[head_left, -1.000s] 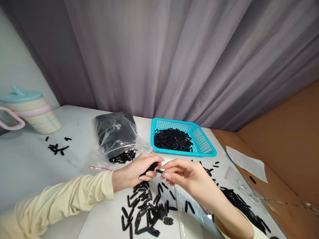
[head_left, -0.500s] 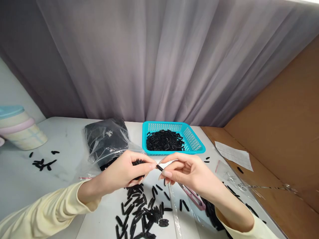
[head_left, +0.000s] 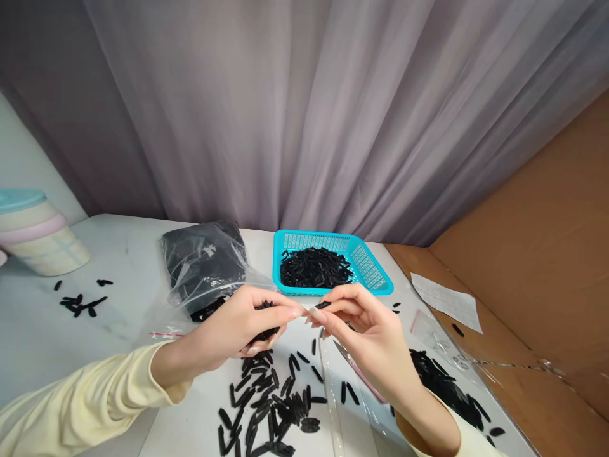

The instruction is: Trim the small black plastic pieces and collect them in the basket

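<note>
My left hand (head_left: pixel 252 320) is closed around a bunch of small black oblong pieces (head_left: pixel 267 317), their ends showing between thumb and palm. Its thumb and forefinger tips are pinched together. Close against them, my right hand (head_left: pixel 364 330) grips a single black oblong piece (head_left: pixel 322 305) between thumb and fingers. Whether both hands touch this piece I cannot tell. Below the hands, many more loose black pieces (head_left: pixel 259 400) lie scattered on the white tabletop. Partly under my right hand is a tool with a pink handle (head_left: pixel 366 379) and a pointed metal blade (head_left: pixel 341 350).
A turquoise basket (head_left: pixel 384 284) holding black pieces stands behind the hands. To its left lies a clear plastic bag (head_left: pixel 204 257) packed with black material. A lidded cup (head_left: pixel 52 251) stands far left. On the right are a paper sheet (head_left: pixel 447 301) and another black heap (head_left: pixel 440 387).
The piece in my right hand has turned from slanting downward to nearly level and sits higher among the fingers. My right hand has moved up slightly. My left hand still holds its bunch.
</note>
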Demonstrator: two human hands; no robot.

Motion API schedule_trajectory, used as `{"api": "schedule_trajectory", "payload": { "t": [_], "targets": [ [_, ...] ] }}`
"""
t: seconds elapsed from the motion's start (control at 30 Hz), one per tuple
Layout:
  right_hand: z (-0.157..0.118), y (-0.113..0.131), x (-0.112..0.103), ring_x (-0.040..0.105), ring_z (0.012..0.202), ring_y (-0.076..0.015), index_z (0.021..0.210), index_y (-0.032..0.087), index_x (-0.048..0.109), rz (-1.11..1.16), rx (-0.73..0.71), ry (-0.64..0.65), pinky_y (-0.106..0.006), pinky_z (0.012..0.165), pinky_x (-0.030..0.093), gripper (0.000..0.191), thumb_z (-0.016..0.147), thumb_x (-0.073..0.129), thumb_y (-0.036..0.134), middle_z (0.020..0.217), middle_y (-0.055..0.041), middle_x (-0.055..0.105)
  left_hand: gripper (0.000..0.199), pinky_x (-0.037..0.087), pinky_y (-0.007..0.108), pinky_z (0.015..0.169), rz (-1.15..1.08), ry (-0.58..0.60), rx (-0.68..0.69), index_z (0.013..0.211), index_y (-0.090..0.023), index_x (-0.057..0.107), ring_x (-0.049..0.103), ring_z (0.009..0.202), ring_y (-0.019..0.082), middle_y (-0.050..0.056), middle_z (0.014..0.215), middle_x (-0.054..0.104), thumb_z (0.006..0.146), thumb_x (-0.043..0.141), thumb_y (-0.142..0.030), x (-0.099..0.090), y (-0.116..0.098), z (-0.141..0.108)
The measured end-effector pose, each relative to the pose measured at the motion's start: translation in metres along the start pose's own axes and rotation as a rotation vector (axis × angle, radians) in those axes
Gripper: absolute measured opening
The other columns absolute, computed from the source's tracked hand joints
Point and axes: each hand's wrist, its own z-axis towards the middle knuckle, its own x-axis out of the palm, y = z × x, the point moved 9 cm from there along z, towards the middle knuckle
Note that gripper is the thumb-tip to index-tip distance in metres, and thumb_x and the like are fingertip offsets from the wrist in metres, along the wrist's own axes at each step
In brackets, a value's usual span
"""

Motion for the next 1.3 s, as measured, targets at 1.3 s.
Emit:
{"api": "schedule_trajectory", "payload": {
  "t": [1.3],
  "targets": [
    [-0.047, 0.052, 0.030, 0.048, 0.048, -0.0144, 0.086, 0.016, 0.056, -0.892, -1.006, -0.012, -0.028, 0.044, 0.036, 0.014, 0.084, 0.050, 0.003, 0.052, -0.0005, 0.055, 0.026, 0.021, 0.017, 0.035, 0.171, -0.066, 0.059, 0.094, -0.018, 0.072, 0.029, 0.038, 0.006, -0.006, 0.045, 0.037, 0.082, 0.057, -0.035, 0.003, -0.001, -0.013]
  ]
}}
